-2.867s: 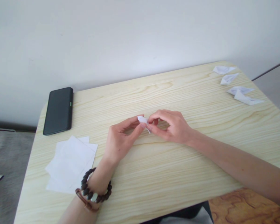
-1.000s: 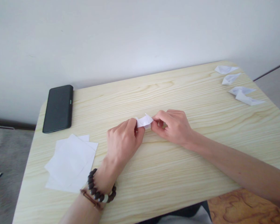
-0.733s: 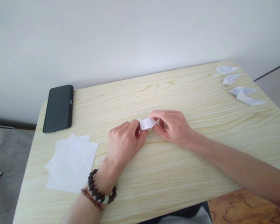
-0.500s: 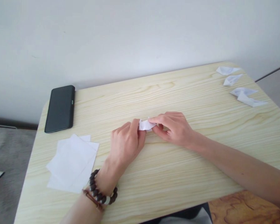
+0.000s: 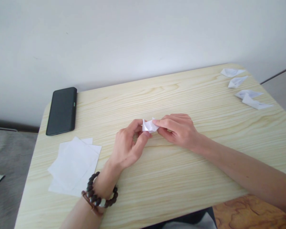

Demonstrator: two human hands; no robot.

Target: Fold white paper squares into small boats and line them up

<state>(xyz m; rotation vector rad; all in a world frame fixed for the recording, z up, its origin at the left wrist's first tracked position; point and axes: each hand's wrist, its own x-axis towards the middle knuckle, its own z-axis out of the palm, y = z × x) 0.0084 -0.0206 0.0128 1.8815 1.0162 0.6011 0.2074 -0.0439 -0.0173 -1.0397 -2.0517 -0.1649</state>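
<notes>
Over the middle of the table, a small folded white paper boat (image 5: 149,126) is held between both hands. My left hand (image 5: 128,143) pinches its left end, with the thumb on the near side and the index finger behind. My right hand (image 5: 178,128) grips the right end, its index finger lying on the paper's upper edge and its thumb hidden in part below. The far side of the paper is out of sight. A dark bead bracelet and a thin brown cord circle my left wrist.
Loose white paper sheets (image 5: 73,165) overlap at the left. Behind them a black rectangular device (image 5: 62,111) lies near the table's left corner. Several folded paper boats (image 5: 237,82) rest along the far right edge. A white wall rises behind the table (image 5: 181,178).
My left hand has loosened and turned, its thumb moving to the near side of the paper, so more of the left end shows. My right hand has barely moved.
</notes>
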